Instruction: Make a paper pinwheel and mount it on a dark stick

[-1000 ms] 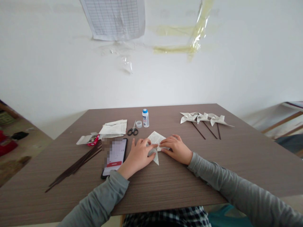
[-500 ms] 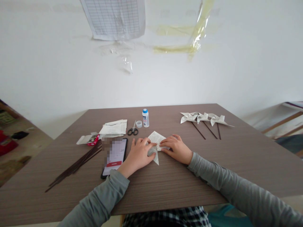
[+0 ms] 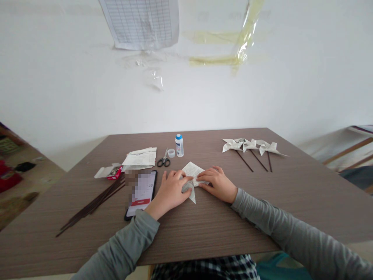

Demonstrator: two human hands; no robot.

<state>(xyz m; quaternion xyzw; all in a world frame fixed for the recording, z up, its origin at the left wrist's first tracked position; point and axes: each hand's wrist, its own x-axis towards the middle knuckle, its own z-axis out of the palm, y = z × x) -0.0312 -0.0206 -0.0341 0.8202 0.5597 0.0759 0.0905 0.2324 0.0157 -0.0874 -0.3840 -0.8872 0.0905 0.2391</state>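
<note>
White wall (image 3: 262,97) fills the upper view, matt and scuffed, with a gridded sheet (image 3: 141,23) cut off by the top edge and strips of yellowed tape (image 3: 230,46) peeling beside it. Below it the tabletop (image 3: 291,194) is brown laminate with a fine straight grain; its near edge hides the person's lap, where only a strip of checked cloth shows.

Grey knit sleeves run up to both hands, which lie flat at the middle of the tabletop. Left hand (image 3: 170,192) rests palm down with fingers spread, covering the left part of the paper (image 3: 190,170). Right hand (image 3: 217,182) presses on the paper's right part, fingers together and pointing left, so that the fingertips of both hands nearly meet. The paper is printed, folded to pointed corners; one tip pokes out above the hands and another below them, while its middle is hidden under the fingers.

Left of the left hand lie a bundle of thin dark sticks (image 3: 93,204) and, just beside the wrist, a phone (image 3: 142,193) with part of its screen blurred. Beyond the hands are folded papers (image 3: 140,157), scissors (image 3: 164,160), a small tape roll (image 3: 171,153) and a white bottle (image 3: 179,146) with a blue cap. Beyond the right hand, well apart, three paper pinwheels (image 3: 250,146) lie on dark sticks.
</note>
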